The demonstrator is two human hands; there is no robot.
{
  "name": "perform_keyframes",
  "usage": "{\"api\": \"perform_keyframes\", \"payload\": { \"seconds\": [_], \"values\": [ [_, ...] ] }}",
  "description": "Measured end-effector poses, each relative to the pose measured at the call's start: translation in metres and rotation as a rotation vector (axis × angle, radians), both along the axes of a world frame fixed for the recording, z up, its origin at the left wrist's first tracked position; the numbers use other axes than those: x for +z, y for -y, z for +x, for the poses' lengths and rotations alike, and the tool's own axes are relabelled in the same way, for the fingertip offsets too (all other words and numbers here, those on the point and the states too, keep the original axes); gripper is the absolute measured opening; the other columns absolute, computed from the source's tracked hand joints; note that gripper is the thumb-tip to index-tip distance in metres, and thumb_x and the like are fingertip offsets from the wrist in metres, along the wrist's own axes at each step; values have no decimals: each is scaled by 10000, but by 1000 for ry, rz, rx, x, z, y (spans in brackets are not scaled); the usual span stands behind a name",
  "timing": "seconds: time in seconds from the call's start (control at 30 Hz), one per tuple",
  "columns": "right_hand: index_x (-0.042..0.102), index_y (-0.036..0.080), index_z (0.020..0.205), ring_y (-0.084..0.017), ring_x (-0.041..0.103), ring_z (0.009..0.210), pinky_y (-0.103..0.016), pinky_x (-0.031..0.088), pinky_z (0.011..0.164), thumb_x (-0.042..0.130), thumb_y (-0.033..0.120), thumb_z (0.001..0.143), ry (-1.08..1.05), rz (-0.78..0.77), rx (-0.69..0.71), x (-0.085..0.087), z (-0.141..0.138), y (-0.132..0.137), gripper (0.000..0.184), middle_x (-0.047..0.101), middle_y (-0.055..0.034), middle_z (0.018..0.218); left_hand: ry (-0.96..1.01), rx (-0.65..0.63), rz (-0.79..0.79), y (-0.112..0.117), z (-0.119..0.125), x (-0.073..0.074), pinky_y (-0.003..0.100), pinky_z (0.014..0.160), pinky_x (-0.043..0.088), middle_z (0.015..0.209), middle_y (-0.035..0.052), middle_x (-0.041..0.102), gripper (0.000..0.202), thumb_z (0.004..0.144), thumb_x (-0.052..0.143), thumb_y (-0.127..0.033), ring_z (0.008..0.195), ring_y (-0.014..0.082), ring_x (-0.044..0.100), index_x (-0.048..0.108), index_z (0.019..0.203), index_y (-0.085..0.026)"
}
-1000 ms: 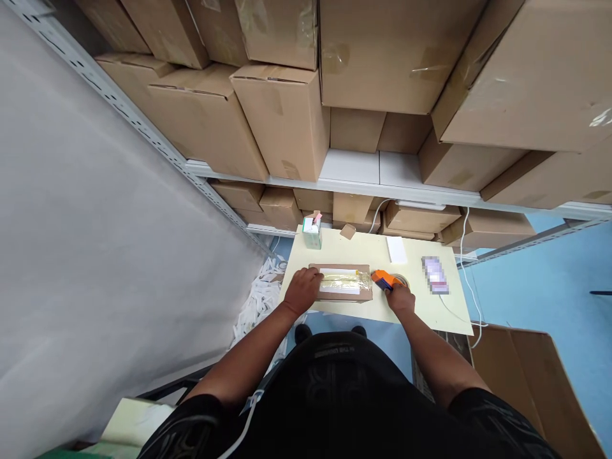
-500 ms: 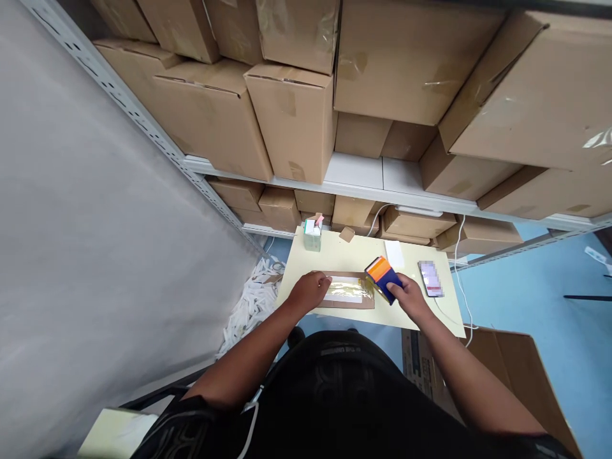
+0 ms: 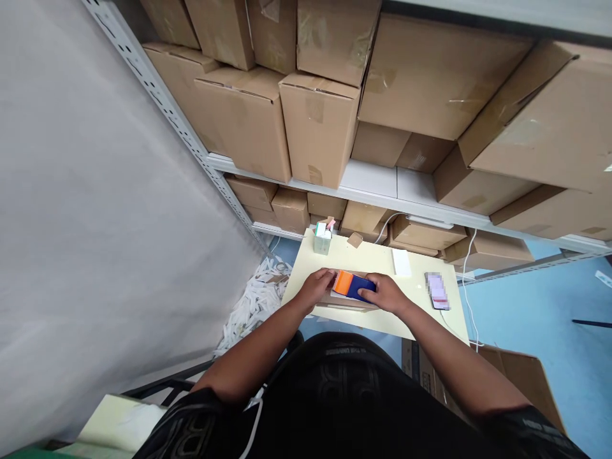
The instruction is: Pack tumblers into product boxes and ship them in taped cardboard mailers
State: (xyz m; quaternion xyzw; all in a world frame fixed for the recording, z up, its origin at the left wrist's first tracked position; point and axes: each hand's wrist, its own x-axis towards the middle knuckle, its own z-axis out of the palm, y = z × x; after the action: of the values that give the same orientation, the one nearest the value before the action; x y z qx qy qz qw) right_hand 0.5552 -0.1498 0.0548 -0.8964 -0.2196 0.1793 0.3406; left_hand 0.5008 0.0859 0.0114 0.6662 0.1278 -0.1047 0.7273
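Observation:
A blue and orange packing tape dispenser lies across the top of a flat cardboard box on the pale table. My right hand grips its blue end, thumb on the near side. At the orange end, my left hand is by the box's left end with its fingers curled together. What those fingertips pinch, if anything, is hidden. Much of the box top, with its white sheet, is covered by the dispenser and my hands.
On the table are a small holder, a cardboard scrap, a white pad and a phone with a cable. Shelves of cardboard boxes rise behind. White strips heap on the floor at left.
My right hand has brought the tape dispenser leftward and down onto the box, close to my left hand. The camera view has shifted slightly.

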Motion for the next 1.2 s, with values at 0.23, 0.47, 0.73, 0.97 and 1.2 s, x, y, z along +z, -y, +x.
{"api": "perform_keyframes", "payload": {
  "seconds": [0.23,0.47,0.73,0.97,1.2],
  "values": [
    [756,261,840,-219,622,698,-303,377,634,711,609,820,113,-70,55,0,6,-13,351,725,-35,754,49,71,100,0,3,-13,335,767,515,871,44,725,302,871,611,-491,800,202,655,687,864,-198],
    [725,224,904,-221,667,820,-283,326,628,527,722,920,93,-415,156,25,10,-19,536,753,-64,869,37,149,269,-13,-4,-21,303,695,482,757,14,675,276,867,555,-460,733,193,623,644,836,-200],
    [746,225,999,-241,680,873,-284,355,643,467,747,935,22,-486,190,39,2,-23,595,766,-87,954,23,155,380,-26,-20,-33,291,648,458,688,-14,637,249,865,529,-431,646,174,590,644,834,-212],
    [751,247,1088,-228,688,846,-276,381,640,485,712,940,-48,-496,213,39,5,-7,555,768,-69,956,-33,218,384,-48,-29,-58,280,635,450,630,-31,586,241,885,523,-427,634,168,597,612,822,-212],
    [751,220,1001,-250,692,871,-286,367,643,485,752,912,34,-589,245,36,6,-20,601,771,-98,956,1,174,542,-24,-20,-91,336,749,509,757,10,649,249,966,438,-394,770,205,656,587,872,-218]
  ]
}}
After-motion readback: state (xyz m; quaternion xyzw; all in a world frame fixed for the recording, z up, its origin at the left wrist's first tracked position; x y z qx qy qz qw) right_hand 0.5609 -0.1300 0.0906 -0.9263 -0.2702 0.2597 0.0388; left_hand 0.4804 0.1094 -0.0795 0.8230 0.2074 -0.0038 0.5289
